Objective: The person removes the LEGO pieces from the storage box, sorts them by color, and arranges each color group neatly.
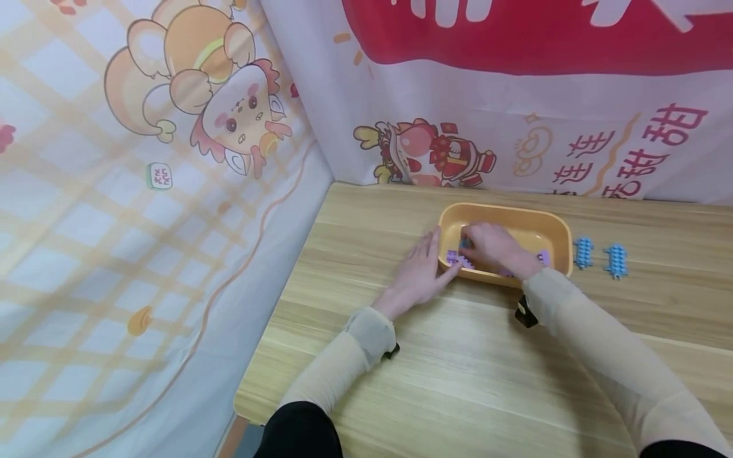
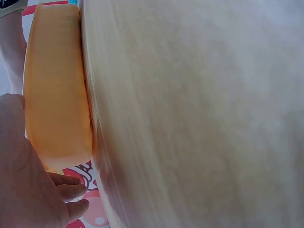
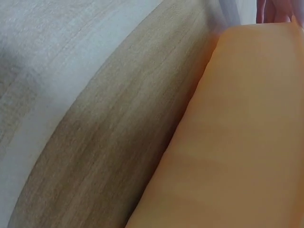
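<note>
An orange plastic tray (image 1: 529, 277) stands on the wooden table with small purple pieces (image 1: 452, 256) in its left end and another purple piece (image 1: 543, 257) at its right. My right hand (image 1: 492, 245) reaches inside, fingers curled down around a small blue plastic piece (image 1: 465, 243), mostly hidden by them. Against the tray's left end lies my left hand (image 1: 417, 272), its fingers extended along the outside and its thumb at the near rim. In the left wrist view, the left hand (image 2: 28, 175) is beside the tray's orange wall (image 2: 57, 90).
Two blue bumpy plastic pieces (image 1: 583, 252) lie on the table (image 1: 446, 362) just right of the tray. A printed cloth (image 1: 321, 95) hangs behind the table and along its left side.
</note>
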Motion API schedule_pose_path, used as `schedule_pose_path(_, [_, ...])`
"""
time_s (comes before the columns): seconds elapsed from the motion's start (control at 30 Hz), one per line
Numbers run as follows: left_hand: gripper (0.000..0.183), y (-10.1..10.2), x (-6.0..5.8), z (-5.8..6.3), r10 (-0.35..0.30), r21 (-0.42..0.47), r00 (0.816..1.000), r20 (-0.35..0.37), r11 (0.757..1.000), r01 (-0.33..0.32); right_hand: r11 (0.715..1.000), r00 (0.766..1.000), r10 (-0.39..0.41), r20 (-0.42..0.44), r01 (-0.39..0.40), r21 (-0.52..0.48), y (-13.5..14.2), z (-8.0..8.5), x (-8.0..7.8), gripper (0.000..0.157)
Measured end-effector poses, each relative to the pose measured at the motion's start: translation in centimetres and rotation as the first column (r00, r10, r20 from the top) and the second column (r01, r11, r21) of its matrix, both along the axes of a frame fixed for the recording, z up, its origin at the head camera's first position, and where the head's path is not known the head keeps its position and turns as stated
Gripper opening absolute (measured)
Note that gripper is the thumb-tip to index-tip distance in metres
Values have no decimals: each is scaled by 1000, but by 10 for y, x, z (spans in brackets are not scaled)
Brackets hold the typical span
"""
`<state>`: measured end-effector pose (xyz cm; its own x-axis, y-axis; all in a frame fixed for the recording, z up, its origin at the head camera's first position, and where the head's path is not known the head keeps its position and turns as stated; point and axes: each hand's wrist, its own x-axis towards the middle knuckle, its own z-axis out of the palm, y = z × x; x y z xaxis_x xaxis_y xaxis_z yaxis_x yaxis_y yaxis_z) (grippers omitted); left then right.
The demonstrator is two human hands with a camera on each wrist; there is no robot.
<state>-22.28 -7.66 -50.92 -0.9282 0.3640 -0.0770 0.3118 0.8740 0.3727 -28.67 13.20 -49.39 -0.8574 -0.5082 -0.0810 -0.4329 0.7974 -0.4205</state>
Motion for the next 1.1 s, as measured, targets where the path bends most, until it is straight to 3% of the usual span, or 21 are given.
schedule_pose_path(0.17, [99, 0, 1, 2, 0, 0, 1000, 4, 1000, 0, 999, 1000, -24, -9, 24, -35, 2, 2, -1, 19])
schedule_pose_path(0.4, [102, -2, 0, 2, -2, 9, 1000, 11, 1000, 2, 996, 998, -44, -44, 40, -74, 4, 8, 0, 37])
schedule_pose_path(0.77, [99, -1, 0, -1, -16, 11, 1000, -16, 1000, 16, 993, 995, -73, -75, 65, -100, 12, 10, 2, 20])
schedule_pose_path(1.1, [100, -2, 1, -1, -15, 20, 1000, -15, 1000, 15, 980, 994, -98, -42, 90, -179, 25, 12, 7, 24])
